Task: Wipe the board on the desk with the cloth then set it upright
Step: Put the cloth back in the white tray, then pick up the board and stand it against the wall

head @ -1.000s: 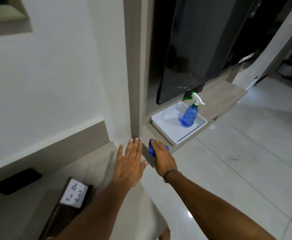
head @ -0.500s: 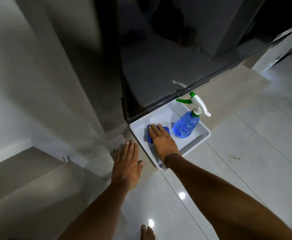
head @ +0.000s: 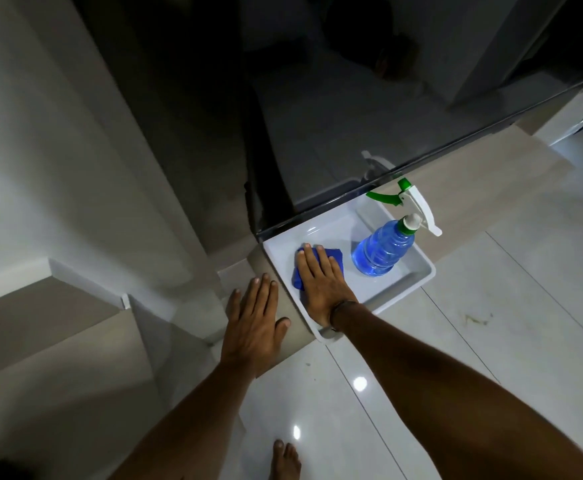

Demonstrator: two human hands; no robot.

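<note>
blue cloth (head: 331, 255) is seen lying bunched in the near left corner of a shallow white tray (head: 418, 284), mostly covered. right hand (head: 321, 282) is laid flat on top of it, fingers extended and together, palm down; no closed grip is shown, only pressing or resting contact. cloth's long axis cannot be told, too much being hidden under the hand.

left hand (head: 253, 325) is spread open and flat on the beige ledge (head: 276, 271) just beside the tray's left wall, nothing held. of the two, the right is the nearer to the cloth, being in contact with it.

blue spray bottle (head: 383, 249) stands in the same tray to the right of the cloth, near but apart from the fingers; its green and white trigger head points away and up. a dark glossy panel (head: 352, 98) overhangs the tray's far edge, so room above the far side is judged tight; open room lies toward the viewer, over the tiled floor (head: 491, 323).

the board is not in view, so its place cannot be told. judged: cloth is either being taken up or put down here; which cannot be decided.
</note>
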